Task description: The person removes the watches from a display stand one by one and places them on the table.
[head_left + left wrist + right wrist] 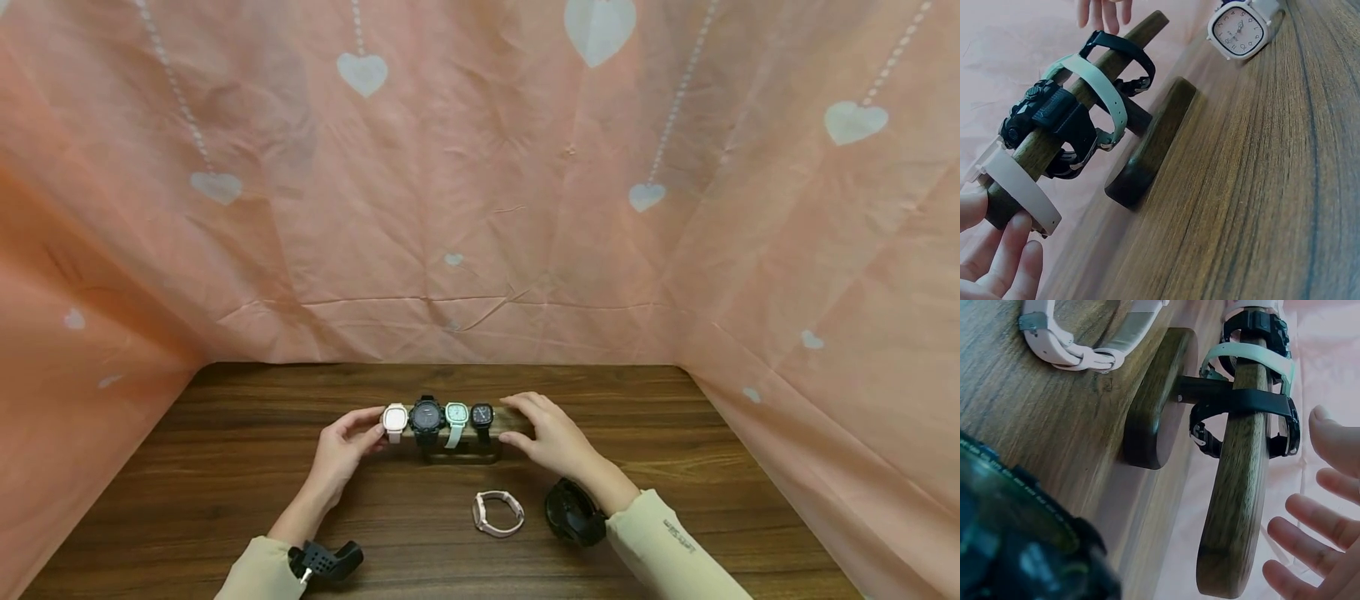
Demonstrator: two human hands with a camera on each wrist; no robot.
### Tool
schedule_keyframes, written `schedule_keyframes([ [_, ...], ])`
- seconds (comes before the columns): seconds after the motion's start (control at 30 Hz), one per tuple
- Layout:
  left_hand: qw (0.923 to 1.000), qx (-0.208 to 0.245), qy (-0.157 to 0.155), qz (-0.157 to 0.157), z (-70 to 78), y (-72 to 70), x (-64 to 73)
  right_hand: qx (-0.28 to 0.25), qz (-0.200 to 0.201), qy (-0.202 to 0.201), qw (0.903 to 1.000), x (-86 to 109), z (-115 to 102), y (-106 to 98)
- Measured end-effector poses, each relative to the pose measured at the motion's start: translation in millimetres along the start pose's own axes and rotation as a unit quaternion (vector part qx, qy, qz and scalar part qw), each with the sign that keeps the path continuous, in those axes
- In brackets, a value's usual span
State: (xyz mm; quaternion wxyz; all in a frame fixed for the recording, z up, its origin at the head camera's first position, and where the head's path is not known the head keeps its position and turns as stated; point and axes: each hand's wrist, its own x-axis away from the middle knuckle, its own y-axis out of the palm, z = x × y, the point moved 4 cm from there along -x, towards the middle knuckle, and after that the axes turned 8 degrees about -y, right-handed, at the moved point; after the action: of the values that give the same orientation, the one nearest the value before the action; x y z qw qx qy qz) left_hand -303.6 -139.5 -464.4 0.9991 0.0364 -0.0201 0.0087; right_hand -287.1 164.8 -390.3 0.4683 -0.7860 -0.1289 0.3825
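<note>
Left fingers [1014, 250] seem to pinch one end of the brown wooden bar [1233, 506]; its length runs toward right fingers [1305, 544], loosely extended.

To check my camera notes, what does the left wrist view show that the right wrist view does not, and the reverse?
Only left wrist: the left hand holding the wooden stand by one end, and the dial of the loose pale watch.
Only right wrist: the fastened part of that watch's strap.
Both: the stand, the mint watch, fingers of the right hand.
</note>
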Motion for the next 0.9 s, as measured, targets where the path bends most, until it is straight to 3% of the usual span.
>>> schedule_keyframes([
  [0.37, 0.9999, -0.012, -0.007, 0.003, 0.9, 0.0, -0.6, -0.018, -0.035, 0.01, 0.9992, -14.4, -1, 9],
  [0.63, 0.9997, -0.01, 0.023, 0.008, 0.3, 1.1, -1.3, -0.029, -0.047, 0.003, 0.9985, -22.3, -2, 21],
  [0.9, 0.9998, -0.018, -0.005, 0.007, 3.7, 2.7, -0.7, -0.016, -0.057, 0.004, 0.9982, -25.1, -2, 27],
])
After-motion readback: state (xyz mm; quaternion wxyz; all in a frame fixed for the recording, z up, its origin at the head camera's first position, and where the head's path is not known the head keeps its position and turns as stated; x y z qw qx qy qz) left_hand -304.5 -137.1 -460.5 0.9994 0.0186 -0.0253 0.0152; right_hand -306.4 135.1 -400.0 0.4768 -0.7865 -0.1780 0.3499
